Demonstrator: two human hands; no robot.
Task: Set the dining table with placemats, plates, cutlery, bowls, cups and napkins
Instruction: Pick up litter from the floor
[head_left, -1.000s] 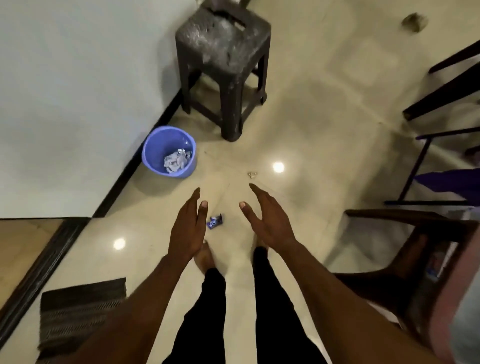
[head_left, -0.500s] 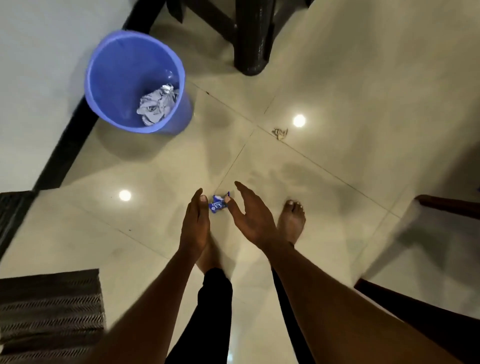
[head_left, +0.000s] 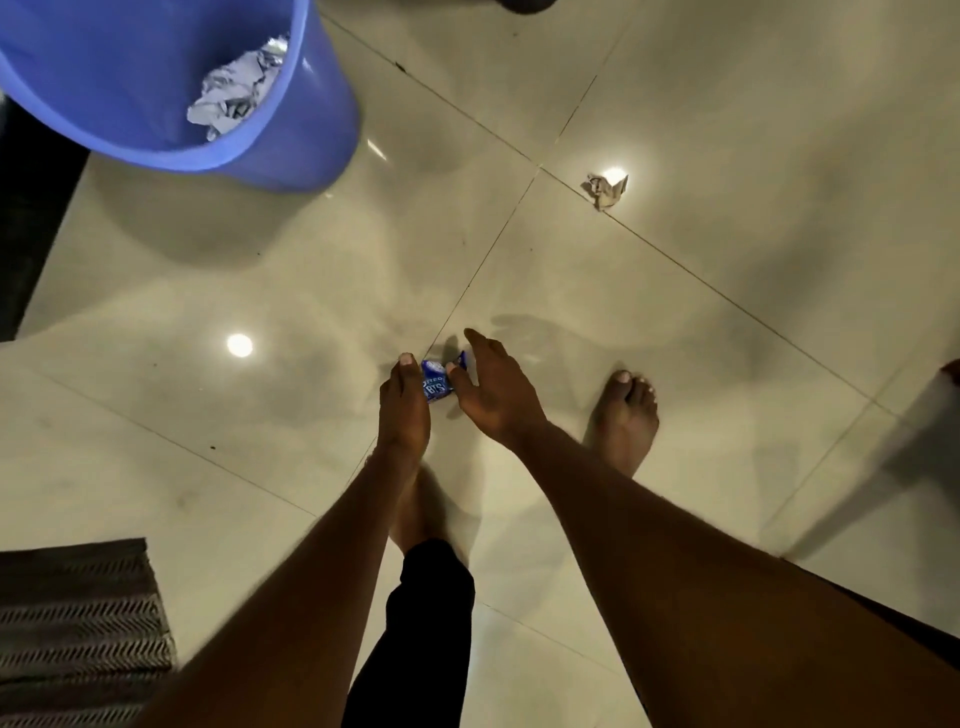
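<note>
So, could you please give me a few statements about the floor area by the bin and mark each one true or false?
1. Both hands, the left hand and the right hand, reach down to the small blue wrapper on the floor. True.
2. The blue bin is empty. False: crumpled silvery paper lies inside it.
3. A small crumpled scrap lies on the tiled floor, apart from the wrapper. True.
4. The person wears shoes. False: the visible foot is bare.
5. A dark ribbed mat lies at the lower left. True.
6. The wrapper is already in the bin. False: it is on the floor between the hands.
</note>
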